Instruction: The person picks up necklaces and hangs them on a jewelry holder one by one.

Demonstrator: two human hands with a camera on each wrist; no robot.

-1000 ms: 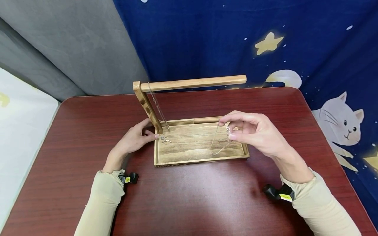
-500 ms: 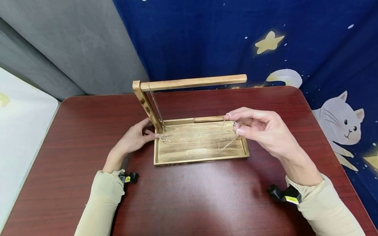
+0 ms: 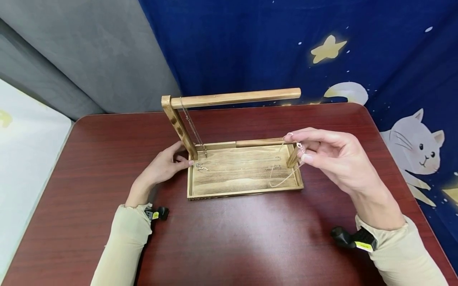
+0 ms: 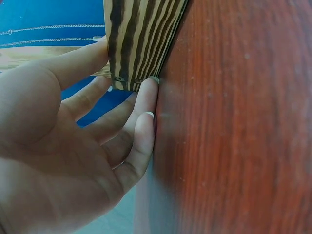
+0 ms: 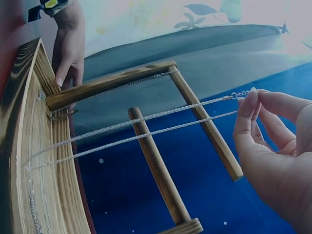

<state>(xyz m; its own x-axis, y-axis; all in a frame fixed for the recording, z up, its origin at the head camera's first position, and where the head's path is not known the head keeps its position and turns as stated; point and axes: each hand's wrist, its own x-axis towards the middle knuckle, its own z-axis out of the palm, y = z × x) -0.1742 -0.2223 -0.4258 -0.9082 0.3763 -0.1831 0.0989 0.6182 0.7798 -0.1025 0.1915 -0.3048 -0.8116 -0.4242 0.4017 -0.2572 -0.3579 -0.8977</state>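
While the left end of the wooden tray is gripped by the left hand, a thin necklace, hung over the tray's right side, is pinched at one end by the right hand. It can be guessed to be light, floppy and maybe slippery, and could be tangled or snapped if tugged. It is best held by its little end rings.

The right hand pinches a chain perhaps touching the tray.
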